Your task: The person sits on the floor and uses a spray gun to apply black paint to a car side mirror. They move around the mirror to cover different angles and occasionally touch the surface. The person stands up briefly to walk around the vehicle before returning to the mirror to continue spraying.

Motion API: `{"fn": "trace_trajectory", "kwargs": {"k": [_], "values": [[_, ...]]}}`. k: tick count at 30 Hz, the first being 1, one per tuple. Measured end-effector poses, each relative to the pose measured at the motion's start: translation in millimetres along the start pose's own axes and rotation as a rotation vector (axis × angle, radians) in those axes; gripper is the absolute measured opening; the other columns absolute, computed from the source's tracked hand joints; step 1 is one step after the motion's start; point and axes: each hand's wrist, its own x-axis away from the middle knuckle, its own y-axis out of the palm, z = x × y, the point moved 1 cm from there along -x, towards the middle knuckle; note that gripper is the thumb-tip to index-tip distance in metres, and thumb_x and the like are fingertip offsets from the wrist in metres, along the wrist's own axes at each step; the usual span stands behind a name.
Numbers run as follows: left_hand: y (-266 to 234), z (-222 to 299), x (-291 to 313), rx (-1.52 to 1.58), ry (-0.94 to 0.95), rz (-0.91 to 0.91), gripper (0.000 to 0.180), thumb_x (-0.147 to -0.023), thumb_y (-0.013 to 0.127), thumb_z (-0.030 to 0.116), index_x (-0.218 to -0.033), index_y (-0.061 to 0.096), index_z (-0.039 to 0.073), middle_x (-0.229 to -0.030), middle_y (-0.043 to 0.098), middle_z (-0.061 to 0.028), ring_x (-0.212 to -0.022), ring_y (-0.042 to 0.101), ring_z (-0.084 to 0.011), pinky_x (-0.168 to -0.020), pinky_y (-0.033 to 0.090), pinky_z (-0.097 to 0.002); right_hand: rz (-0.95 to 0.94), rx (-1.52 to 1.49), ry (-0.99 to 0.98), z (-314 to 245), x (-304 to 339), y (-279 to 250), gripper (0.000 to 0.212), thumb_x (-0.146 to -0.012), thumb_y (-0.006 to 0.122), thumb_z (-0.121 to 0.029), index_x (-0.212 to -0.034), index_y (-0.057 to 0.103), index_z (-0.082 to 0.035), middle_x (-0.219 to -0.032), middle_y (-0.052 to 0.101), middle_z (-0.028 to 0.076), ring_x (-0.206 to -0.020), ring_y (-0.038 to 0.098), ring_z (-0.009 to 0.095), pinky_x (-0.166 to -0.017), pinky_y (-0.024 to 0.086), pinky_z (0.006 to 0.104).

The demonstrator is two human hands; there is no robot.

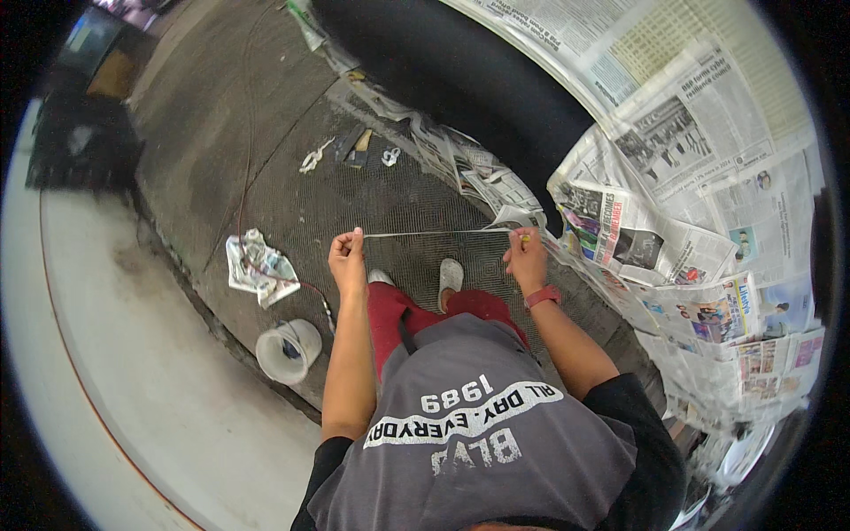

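Observation:
A thin pale strip (429,234), looking like tape or cord, is stretched straight and nearly level between my two hands. My left hand (346,255) pinches its left end between thumb and fingers. The other end is in the closed fingers of my right hand (527,257), where a small yellow bit shows; I cannot make out what that is. Just past my right hand is the lower edge of the newspaper sheets (677,226) covering a large curved body. Next to them a dark, smooth panel (460,75) is bare.
A white bucket (289,351) stands left of my legs, with crumpled paper (262,268) just beyond it. A thin hose (251,133) runs along the dark floor. Scraps (356,148) lie farther ahead. A pale wall or panel (133,354) borders the left side.

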Motion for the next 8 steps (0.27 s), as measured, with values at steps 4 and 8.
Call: {"fn": "trace_trajectory", "kwargs": {"k": [4, 8], "values": [[56, 6, -98, 0.120, -0.182, -0.084, 0.021, -0.102, 0.085, 0.021, -0.103, 0.066, 0.012, -0.084, 0.062, 0.0038, -0.072, 0.055, -0.0067, -0.068, 0.048, -0.0250, 0.206, -0.127, 0.022, -21, -40, 45, 0.021, -0.112, 0.066, -0.025, -0.120, 0.058, -0.007, -0.071, 0.072, 0.007, -0.050, 0.063, 0.013, -0.045, 0.048, 0.0319], [96, -35, -203, 0.191, -0.249, -0.326, 0.024, -0.104, 0.080, 0.021, -0.119, 0.063, 0.014, -0.092, 0.067, -0.0001, -0.078, 0.064, -0.0167, -0.072, 0.054, -0.0334, 0.434, -0.296, 0.079, -24, -69, 97, 0.023, -0.110, 0.071, -0.025, -0.125, 0.057, -0.013, -0.077, 0.075, 0.010, -0.055, 0.068, 0.016, -0.047, 0.052, 0.0329]]}}
